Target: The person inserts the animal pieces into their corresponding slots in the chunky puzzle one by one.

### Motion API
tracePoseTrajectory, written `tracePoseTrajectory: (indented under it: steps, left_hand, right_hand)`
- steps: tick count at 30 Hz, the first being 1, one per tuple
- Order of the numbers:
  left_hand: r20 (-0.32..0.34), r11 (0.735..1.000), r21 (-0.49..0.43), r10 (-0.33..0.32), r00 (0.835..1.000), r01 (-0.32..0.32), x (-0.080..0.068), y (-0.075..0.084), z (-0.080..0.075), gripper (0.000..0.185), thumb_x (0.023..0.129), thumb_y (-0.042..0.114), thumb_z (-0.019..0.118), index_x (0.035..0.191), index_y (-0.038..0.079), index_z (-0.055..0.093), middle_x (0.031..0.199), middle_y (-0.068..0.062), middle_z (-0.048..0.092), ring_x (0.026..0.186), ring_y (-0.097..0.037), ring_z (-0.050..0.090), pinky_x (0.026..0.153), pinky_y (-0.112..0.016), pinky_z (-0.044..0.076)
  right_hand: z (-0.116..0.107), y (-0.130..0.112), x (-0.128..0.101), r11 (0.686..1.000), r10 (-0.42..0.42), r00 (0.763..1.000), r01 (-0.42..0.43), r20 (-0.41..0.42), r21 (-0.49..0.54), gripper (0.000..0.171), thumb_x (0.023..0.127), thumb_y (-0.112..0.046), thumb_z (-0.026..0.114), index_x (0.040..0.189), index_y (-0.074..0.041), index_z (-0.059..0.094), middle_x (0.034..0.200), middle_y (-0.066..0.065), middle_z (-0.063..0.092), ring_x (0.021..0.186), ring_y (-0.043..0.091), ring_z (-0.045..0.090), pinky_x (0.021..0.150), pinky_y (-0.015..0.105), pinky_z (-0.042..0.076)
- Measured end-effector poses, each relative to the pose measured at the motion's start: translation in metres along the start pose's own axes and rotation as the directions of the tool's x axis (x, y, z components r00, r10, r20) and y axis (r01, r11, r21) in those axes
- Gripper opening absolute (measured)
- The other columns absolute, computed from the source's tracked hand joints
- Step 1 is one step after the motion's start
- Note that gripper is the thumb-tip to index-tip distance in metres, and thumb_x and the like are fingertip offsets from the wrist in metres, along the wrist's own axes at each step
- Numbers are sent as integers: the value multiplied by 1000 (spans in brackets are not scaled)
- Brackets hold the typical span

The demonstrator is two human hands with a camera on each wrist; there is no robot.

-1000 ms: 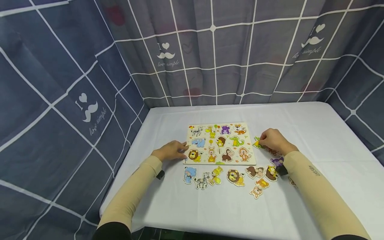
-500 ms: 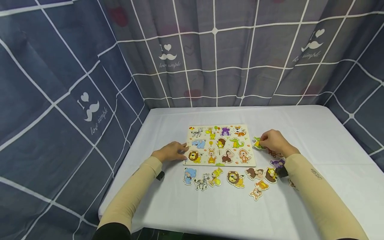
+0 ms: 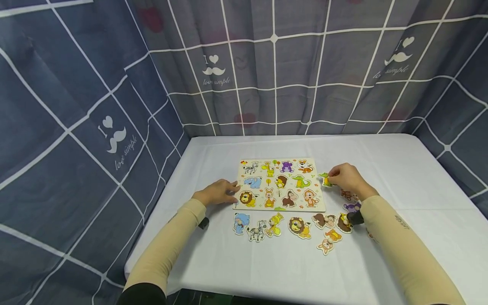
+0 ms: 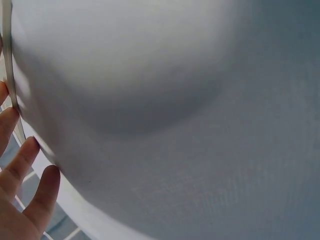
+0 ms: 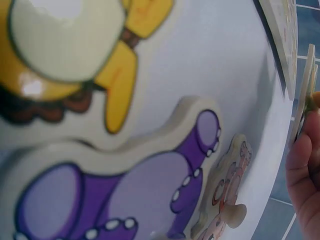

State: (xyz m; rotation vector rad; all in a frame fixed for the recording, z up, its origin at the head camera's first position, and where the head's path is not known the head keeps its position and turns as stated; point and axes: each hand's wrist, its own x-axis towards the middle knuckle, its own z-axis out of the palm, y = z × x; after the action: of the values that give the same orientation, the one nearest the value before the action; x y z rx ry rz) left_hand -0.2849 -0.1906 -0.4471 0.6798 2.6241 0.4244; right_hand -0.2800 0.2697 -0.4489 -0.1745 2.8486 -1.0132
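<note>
The wooden animal puzzle board [image 3: 257, 208] lies on the white-covered table. My left hand [image 3: 218, 192] rests at the board's left edge; in the left wrist view its spread fingers [image 4: 46, 192] reach along that edge. Just right of the board, my right hand [image 3: 347, 178] pinches a green crocodile puzzle piece [image 3: 325, 179]. That piece appears tilted, nearly edge-on, in the right wrist view. Below this hand lie a purple hippo piece [image 5: 150, 190], a yellow-and-brown hedgehog piece [image 3: 343, 223] and an orange-brown piece [image 5: 220, 195] with a round knob.
In front of the board lie elephant [image 3: 241, 223], zebra [image 3: 256, 231], giraffe [image 3: 273, 225] and lion [image 3: 299, 227] pieces. Further right are a brown animal piece [image 3: 319, 219] and a kangaroo piece [image 3: 325, 245]. Another piece is partly hidden by my right forearm. A checked curtain [image 3: 251, 101] hangs behind the table.
My right hand has shifted slightly left with the crocodile piece, which has turned and come up to the board's right edge. The left hand and the board have stayed put.
</note>
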Motion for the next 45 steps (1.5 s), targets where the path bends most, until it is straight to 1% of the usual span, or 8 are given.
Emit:
tracePoseTrajectory:
  steps: [3,11,23,29,36,39,45]
  left_hand:
    - [-1,1000,-4,3,1000,-3,-1,0,-1,65,88,37,76,143,13,51,158,-4,38,148,-32,37,124,-44,28]
    - [-5,1000,-4,-9,1000,9,-1,1,-1,66,88,38,76,144,14,50,158,-3,37,146,-31,39,124,-44,29]
    - [-5,1000,22,-17,1000,17,-3,1,-2,66,89,39,75,145,15,49,159,-2,36,142,-31,42,123,-44,30]
    - [-8,999,20,-28,1000,28,-1,-1,0,67,88,40,75,144,16,49,159,-1,36,144,-30,41,123,-43,30]
    - [-8,1000,26,-16,1000,16,2,-2,2,66,88,40,75,145,16,50,159,-2,37,145,-31,41,123,-43,31]
    - [-6,999,30,-31,999,32,3,-2,3,67,88,41,75,145,17,49,159,0,36,145,-29,41,123,-42,31]
    - [-5,999,10,-35,999,35,3,-4,4,66,88,40,75,144,18,49,159,1,36,146,-29,39,124,-42,29]
  right_hand:
    - [1,-1,0,1000,-5,1000,5,-4,4,20,89,-11,66,99,5,72,90,14,72,74,19,59,62,27,49]
    - [2,-6,0,1000,-17,1000,17,-1,-7,14,86,-9,67,92,3,72,81,10,70,68,17,56,59,28,48]
    - [8,-8,4,999,-40,999,40,17,4,16,88,-11,67,95,2,73,84,10,71,71,17,58,60,27,49]
    - [11,-13,9,997,-79,997,79,17,-9,13,86,-10,67,91,2,72,79,8,70,68,16,56,59,27,47]
    - [17,-21,12,997,-81,997,81,0,-10,10,85,-9,68,87,1,72,77,7,69,68,15,56,60,25,46]
    - [19,-25,13,996,-89,996,89,-2,-13,10,84,-8,69,88,1,72,79,8,69,69,16,56,61,26,46]
    - [22,-31,16,997,-79,997,79,-9,-2,12,85,-10,70,90,0,74,82,9,72,70,16,57,62,27,46]
